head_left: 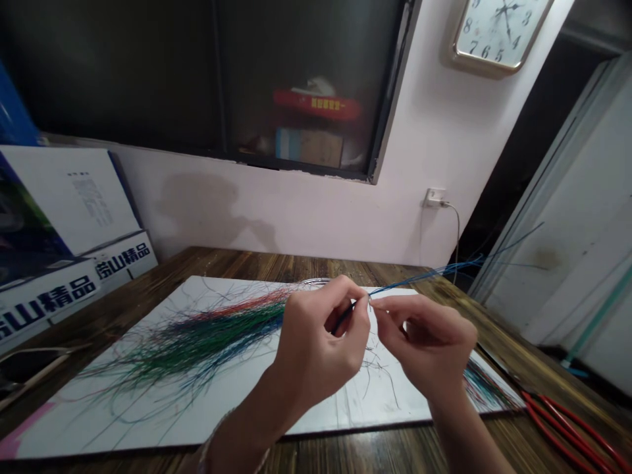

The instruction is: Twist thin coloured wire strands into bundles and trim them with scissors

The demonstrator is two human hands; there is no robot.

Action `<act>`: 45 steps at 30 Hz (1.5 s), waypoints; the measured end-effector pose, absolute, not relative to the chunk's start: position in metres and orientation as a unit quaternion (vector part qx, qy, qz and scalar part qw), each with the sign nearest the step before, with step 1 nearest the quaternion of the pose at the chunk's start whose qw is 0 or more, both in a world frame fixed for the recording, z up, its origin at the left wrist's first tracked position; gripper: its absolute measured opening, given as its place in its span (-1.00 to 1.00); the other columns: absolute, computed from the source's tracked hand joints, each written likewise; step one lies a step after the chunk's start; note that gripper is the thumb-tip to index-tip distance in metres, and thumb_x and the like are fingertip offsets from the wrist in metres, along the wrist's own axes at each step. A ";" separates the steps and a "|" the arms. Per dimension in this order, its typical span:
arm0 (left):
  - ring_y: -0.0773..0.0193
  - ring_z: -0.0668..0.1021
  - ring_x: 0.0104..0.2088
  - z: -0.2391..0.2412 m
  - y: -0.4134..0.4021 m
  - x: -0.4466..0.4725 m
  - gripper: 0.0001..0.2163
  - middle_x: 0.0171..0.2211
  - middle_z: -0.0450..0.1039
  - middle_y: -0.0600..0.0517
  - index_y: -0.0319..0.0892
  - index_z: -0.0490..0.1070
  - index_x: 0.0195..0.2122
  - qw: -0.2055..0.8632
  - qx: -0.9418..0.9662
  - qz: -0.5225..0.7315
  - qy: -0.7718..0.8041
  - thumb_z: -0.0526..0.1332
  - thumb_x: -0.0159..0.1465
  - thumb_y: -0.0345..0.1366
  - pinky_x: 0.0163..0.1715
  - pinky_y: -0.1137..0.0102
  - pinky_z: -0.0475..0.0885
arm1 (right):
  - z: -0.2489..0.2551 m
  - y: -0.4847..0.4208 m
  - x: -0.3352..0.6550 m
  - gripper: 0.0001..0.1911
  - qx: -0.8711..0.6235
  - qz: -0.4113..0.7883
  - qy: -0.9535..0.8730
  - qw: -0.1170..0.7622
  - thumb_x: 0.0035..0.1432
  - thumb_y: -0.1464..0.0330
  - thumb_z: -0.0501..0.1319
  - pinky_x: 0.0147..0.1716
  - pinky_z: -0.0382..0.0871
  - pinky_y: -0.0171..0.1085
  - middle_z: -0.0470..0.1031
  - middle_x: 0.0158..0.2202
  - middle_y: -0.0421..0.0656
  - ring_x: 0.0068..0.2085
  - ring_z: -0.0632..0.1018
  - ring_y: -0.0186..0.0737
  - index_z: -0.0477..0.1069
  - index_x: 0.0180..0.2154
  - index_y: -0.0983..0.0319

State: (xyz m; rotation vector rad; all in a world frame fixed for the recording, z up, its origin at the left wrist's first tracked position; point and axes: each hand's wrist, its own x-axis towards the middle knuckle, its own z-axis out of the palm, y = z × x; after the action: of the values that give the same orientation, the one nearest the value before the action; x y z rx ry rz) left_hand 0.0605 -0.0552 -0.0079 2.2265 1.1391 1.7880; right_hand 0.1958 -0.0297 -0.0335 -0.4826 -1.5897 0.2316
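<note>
Blue wires (441, 270), pinched in left hand (313, 339); right hand (437, 339) curled, close beside

Our left hand (323, 329) and right hand (427, 339) are bare, with slim fingers (395, 303) and rounded knuckles, above slender bare forearms (469, 431). On the left forearm we wear a thin, pale band (214, 437) with a bumpy edge, bracelet or cuff trim, we cannot tell.

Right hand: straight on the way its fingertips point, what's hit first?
Likely the left hand, where it pinches the blue wires; the right hand looks nearly touching it there, though depth is hard to judge.
</note>
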 end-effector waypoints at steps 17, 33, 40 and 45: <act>0.48 0.16 -0.65 -0.001 -0.054 0.055 -0.84 -0.69 0.10 0.18 -0.22 0.34 -0.55 0.265 0.694 0.594 0.309 0.14 0.19 -0.40 -0.73 0.52 0.04 | -0.036 -0.028 0.197 -0.73 -0.224 -0.008 -0.679 0.700 -0.09 0.64 0.27 -0.74 0.12 -0.41 0.34 -0.67 -0.36 -0.68 0.27 -0.47 0.49 -0.37 0.18; 0.44 0.14 -0.60 0.003 -0.049 0.041 -0.91 -0.66 0.14 0.16 -0.19 0.43 -0.52 0.496 0.672 0.476 0.276 0.22 0.12 -0.36 -0.63 0.45 0.02 | -0.038 -0.031 0.196 -0.74 -0.201 0.147 -0.675 0.694 -0.08 0.67 0.25 -0.64 0.27 -0.42 0.55 -0.48 -0.32 -0.54 0.48 -0.44 0.38 -0.60 0.21; 0.48 0.11 -0.62 0.008 -0.050 0.039 -0.94 -0.65 0.16 0.17 -0.22 0.39 -0.53 0.603 0.629 0.410 0.271 0.22 0.07 -0.39 -0.65 0.48 -0.03 | -0.040 -0.033 0.195 -0.71 -0.161 0.125 -0.684 0.700 -0.09 0.70 0.25 -0.67 0.28 -0.43 0.56 -0.49 -0.31 -0.56 0.48 -0.44 0.49 -0.45 0.18; 0.47 0.13 -0.61 0.007 -0.056 0.042 -0.89 -0.67 0.09 0.19 -0.24 0.36 -0.53 0.509 0.671 0.457 0.287 0.22 0.12 -0.37 -0.65 0.50 0.01 | -0.037 -0.028 0.200 -0.71 -0.168 0.174 -0.690 0.682 -0.06 0.66 0.24 -0.73 0.20 -0.44 0.55 -0.46 -0.27 -0.61 0.40 -0.46 0.51 -0.36 0.17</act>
State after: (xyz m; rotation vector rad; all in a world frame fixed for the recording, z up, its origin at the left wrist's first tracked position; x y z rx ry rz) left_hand 0.0419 -0.0557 0.0071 1.6151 0.6911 1.1004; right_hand 0.1995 -0.0278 -0.0375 -0.3772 -1.5492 0.3908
